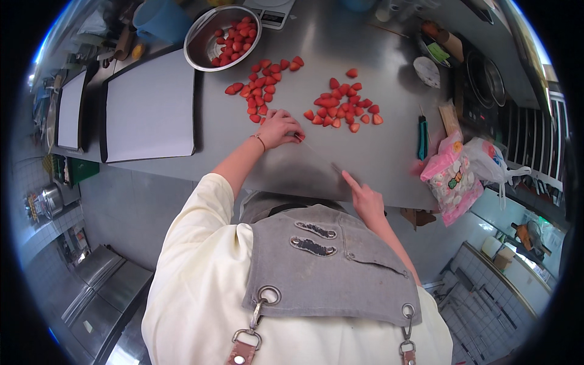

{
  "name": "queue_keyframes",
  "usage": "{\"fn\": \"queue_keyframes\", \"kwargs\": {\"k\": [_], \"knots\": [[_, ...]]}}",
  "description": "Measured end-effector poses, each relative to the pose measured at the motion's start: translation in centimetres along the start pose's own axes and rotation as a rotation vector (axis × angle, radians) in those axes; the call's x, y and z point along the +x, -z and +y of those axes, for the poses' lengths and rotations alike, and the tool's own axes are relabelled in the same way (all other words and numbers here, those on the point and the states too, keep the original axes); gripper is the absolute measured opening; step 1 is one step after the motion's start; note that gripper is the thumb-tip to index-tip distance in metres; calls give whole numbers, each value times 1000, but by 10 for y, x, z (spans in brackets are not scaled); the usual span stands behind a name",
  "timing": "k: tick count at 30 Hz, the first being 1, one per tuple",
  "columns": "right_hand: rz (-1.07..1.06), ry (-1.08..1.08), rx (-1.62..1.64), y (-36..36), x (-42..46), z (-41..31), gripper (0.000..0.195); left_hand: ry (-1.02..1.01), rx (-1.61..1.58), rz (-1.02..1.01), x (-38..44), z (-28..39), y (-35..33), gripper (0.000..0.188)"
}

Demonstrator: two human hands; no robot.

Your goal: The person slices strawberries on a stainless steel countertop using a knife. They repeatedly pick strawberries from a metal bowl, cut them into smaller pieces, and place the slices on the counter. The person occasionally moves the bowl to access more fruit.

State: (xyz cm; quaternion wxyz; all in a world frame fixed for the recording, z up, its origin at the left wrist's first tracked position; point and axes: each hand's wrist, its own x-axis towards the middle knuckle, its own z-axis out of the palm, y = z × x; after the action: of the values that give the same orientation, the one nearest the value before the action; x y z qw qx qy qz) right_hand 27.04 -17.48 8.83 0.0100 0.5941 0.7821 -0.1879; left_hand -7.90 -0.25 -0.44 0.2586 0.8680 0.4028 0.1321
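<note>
On the steel table, my left hand [279, 129] pinches a strawberry [299, 137] between thumb and fingers. My right hand [366, 197] grips a thin knife [319, 156], its index finger stretched along the tool and its handle mostly hidden by the hand. The knife's narrow blade slants up and left, its tip at or close to the held strawberry. Beyond my left hand lies a loose group of strawberries [260, 82] that look whole. To the right is a pile of cut strawberries [340, 106], some with pale cut faces showing. A steel bowl [196, 42] holds more strawberries [237, 40].
White-lined trays [148, 107] lie at the left, near a blue jug [162, 20]. A scale [272, 13] stands behind the bowl. At the right are a teal-handled cutter [423, 138], a pink bag of marshmallows [454, 178], a white plastic bag [490, 157] and a cooktop [479, 114].
</note>
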Motion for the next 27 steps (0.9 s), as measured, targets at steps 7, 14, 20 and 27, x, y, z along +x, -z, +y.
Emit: {"fn": "queue_keyframes", "kwargs": {"k": [7,14,20,27], "knots": [[5,-3,-19,0,11,-4,69,3,36,-81,7,-5,7,29],[-40,-11,18,-33,40,-7,70,-27,68,-114,12,-7,11,30],[-37,-74,49,-54,-15,32,67,17,125,-134,10,-2,15,25],[126,-210,118,-21,-72,51,53,384,52,270,17,6,15,41]]}}
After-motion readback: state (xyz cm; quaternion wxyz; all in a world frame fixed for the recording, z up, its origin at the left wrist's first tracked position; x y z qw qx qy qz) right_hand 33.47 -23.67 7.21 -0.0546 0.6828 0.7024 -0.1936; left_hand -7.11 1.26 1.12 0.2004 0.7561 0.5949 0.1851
